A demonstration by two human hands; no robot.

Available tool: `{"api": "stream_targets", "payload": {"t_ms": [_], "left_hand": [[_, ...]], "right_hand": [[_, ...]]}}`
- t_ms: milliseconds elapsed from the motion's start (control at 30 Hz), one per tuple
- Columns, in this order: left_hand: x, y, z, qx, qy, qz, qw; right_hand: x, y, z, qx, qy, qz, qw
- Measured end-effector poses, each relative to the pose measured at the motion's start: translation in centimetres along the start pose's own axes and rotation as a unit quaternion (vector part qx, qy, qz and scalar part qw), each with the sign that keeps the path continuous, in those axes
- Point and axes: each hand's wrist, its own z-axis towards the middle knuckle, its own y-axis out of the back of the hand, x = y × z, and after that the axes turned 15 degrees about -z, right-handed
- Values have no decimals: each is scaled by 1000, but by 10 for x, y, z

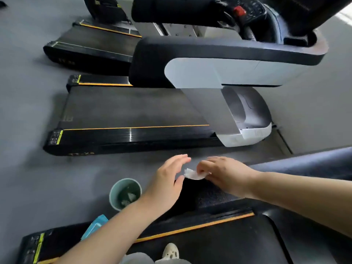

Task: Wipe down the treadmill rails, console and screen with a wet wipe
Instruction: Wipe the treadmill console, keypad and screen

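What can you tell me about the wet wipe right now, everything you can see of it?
The wet wipe is a small white sheet, thin and soft-looking, crumpled rather than spread flat. The right hand pinches it at its right edge, fingers curled over it. The left hand is open beside it, fingers relaxed, apparently not touching it. The wipe hangs just above the end of the dark padded rail of the near treadmill; whether it touches the rail cannot be told. Motion blur hides any texture or wetness.

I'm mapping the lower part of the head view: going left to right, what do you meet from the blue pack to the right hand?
Blue wipe pack → green bin → left hand → wipe → right hand, whose fingers pinch the wipe.
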Motion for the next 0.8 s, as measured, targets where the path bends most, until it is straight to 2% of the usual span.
{"api": "stream_targets", "payload": {"t_ms": [100, 167, 267, 367, 467, 533, 633, 800], "left_hand": [[-6, -5, 5, 45, 25, 24, 998], [-8, -9, 8, 96, 44, 69, 992], [-13, -15, 13, 176, 27, 142, 974], [-7, -14, 18, 232, 4, 157, 960], [6, 3, 24, 279, -16, 109, 954], [16, 18, 23, 297, -9, 63, 953], [40, 44, 17, 319, 48, -15, 947], [76, 75, 2, 317, 139, -119, 931]], "right_hand": [[-5, -9, 3, -68, 36, 38, 996], [-9, -10, -3, -83, 30, 45, 995], [-17, -7, -25, -113, 13, 32, 993], [-24, -10, -41, -141, -14, -3, 990], [-21, -17, -41, -139, -61, -13, 988], [-17, -15, -37, -108, -56, -32, 992], [-13, -7, -30, -62, -12, -83, 995], [-10, -2, -17, -12, 29, -98, 995]]}}
